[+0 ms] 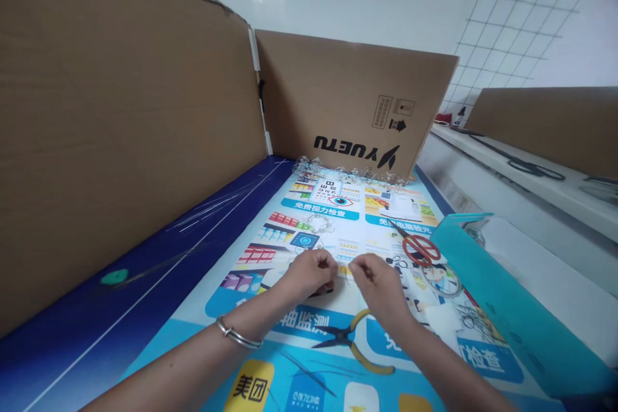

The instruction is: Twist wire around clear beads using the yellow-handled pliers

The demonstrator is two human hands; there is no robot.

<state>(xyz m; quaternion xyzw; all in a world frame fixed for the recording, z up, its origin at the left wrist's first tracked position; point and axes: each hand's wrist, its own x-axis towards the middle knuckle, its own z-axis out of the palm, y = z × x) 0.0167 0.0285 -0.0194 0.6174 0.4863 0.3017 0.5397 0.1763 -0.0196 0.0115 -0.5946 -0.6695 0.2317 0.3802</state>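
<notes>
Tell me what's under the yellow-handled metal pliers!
The yellow-handled metal pliers lie on a blue-and-white printed sheet, which shows around them. The patch directly beneath is covered, so it can't be seen.

Cardboard panel (294, 90), YUETU print (355, 148) upside down; dark grid (519, 29) beyond.

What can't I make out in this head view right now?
Head view, all:
Whether the left hand and right hand pinch anything: their own grip hides it.
Dark patch below the left hand: partly covered by that hand; object or print unclear.
Wire tangle: strands too fine, blurred.
Teal box: cut off by the right edge.
</notes>
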